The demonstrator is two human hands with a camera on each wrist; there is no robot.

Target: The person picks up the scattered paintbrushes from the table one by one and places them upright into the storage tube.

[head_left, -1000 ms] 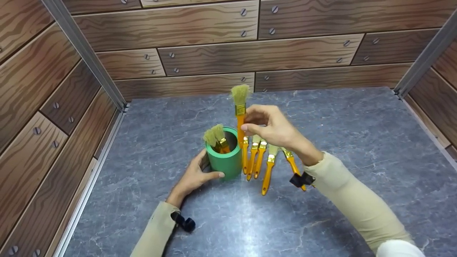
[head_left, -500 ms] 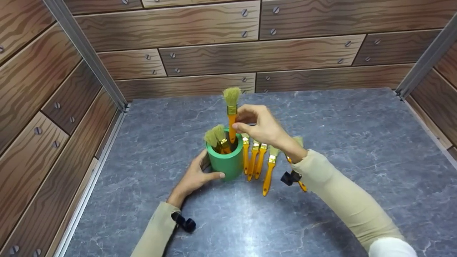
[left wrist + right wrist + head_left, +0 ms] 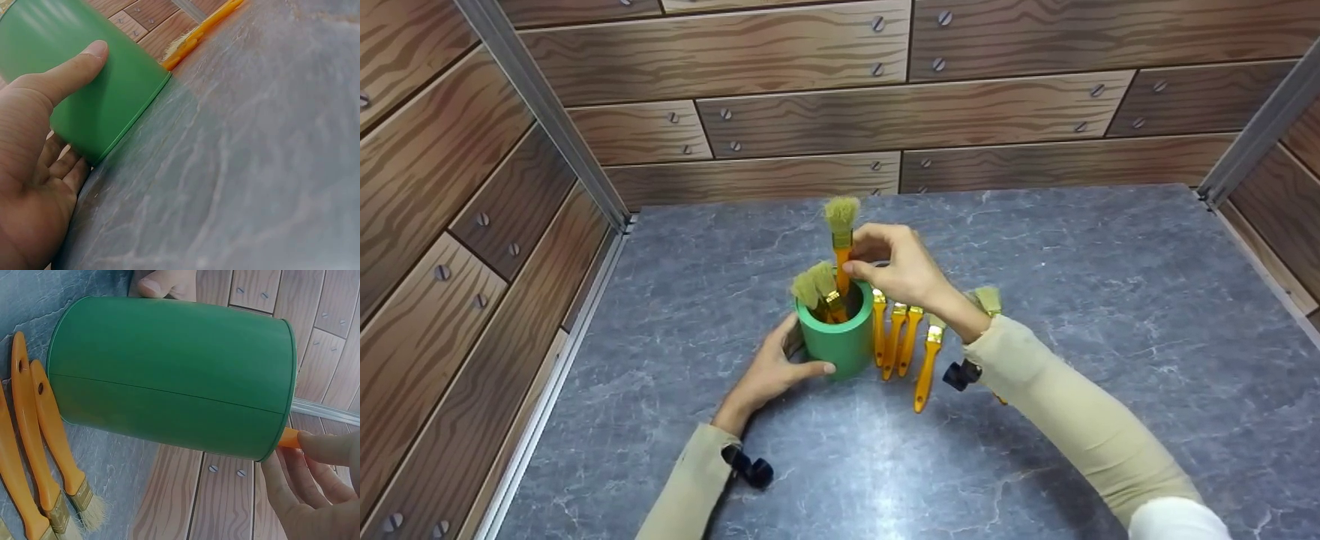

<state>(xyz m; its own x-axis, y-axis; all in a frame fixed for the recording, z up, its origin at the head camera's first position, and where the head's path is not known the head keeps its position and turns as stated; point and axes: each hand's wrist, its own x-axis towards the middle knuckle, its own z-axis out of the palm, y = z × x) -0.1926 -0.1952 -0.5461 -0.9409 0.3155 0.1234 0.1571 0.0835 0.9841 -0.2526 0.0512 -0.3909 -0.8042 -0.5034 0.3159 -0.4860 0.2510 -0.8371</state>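
Observation:
A green can (image 3: 837, 346) stands upright on the grey table, with paintbrushes (image 3: 816, 286) leaning bristles-up inside it. My left hand (image 3: 771, 367) holds the can at its left side, thumb across the front; the left wrist view shows that thumb (image 3: 79, 70) on the green wall. Over the can's right rim, my right hand (image 3: 896, 266) pinches the orange handle of another paintbrush (image 3: 841, 225), bristles up. That handle's lower end is inside the can, hidden by its wall. In the right wrist view the fingers (image 3: 306, 472) are right at the rim.
Several orange-handled paintbrushes (image 3: 894, 337) lie in a row right of the can, handles toward me. Another brush (image 3: 988, 300) is partly under my right forearm. Wood-patterned walls (image 3: 780, 120) enclose the table at the back and both sides.
My right hand has moved left with the paintbrush, from beside the can to over its mouth, and lowered the handle into it. The left hand keeps its hold on the can.

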